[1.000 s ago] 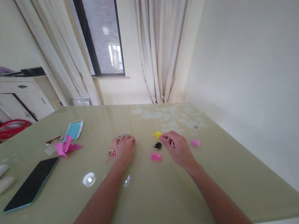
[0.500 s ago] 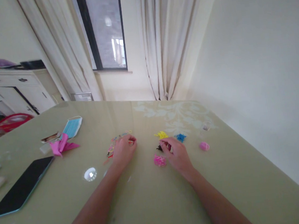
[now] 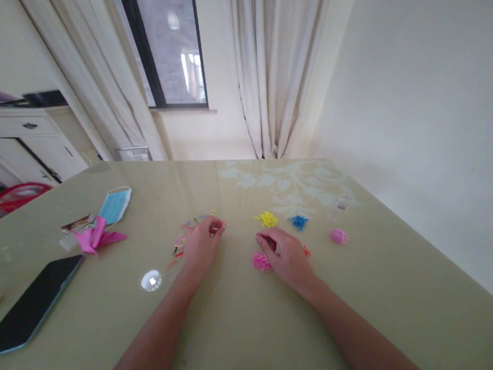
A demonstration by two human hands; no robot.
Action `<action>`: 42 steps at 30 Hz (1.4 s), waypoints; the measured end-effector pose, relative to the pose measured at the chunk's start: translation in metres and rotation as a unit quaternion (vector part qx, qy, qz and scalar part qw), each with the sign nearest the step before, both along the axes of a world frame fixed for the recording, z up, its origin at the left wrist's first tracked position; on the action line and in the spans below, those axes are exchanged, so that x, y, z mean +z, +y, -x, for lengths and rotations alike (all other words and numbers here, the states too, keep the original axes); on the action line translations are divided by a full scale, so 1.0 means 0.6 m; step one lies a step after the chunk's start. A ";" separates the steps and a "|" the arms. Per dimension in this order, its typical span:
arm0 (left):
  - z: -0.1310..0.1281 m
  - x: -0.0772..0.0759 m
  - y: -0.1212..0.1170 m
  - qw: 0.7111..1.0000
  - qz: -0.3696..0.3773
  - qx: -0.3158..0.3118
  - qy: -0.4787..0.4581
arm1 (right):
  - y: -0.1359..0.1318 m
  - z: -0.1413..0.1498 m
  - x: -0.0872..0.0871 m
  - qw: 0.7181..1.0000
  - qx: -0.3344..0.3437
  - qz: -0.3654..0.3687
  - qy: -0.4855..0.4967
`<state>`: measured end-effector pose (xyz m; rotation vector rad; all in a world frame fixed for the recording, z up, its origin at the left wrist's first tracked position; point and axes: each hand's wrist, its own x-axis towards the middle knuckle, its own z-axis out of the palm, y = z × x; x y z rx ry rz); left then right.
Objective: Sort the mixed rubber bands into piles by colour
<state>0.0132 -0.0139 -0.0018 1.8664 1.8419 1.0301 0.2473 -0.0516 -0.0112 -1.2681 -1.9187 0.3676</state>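
Head view: the left hand point(image 3: 202, 244) curls over part of a scatter of mixed-colour bands point(image 3: 179, 253); the right hand point(image 3: 286, 257) has its fingertips drawn together beside a pink pile point(image 3: 261, 261), near a yellow pile point(image 3: 267, 219) and a blue pile point(image 3: 299, 222). Whether either grips a band cannot be told. The bands look light, soft and springy, probably best pinched at one edge. The desk point(image 3: 239, 337) is smooth and glossy; beyond it are curtains point(image 3: 280, 59) and a window point(image 3: 172, 46).

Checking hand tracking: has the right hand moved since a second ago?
Yes: against the yellow pile, the right hand shifted toward the person and slightly left, from beside the pile to its near side.
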 end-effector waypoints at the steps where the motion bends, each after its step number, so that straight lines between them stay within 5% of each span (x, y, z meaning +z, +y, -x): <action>1: 0.000 0.000 0.000 1.000 -0.001 -0.001 -0.007 | 0.000 0.000 0.000 1.000 0.001 0.002 0.000; 5: -0.008 0.004 -0.006 0.998 -0.025 -0.027 -0.049 | 0.000 0.001 -0.001 1.000 0.007 0.007 0.025; 13: -0.049 0.026 -0.054 0.962 -0.154 -0.211 -0.079 | -0.017 0.010 0.026 0.988 0.057 -0.006 0.144; 23: -0.053 0.051 -0.078 0.957 -0.178 -0.217 -0.077 | -0.034 0.004 0.053 0.981 0.068 -0.039 0.177; 42: -0.051 0.054 -0.083 0.905 -0.119 -0.278 -0.301 | -0.042 0.001 0.074 0.888 0.154 0.179 0.394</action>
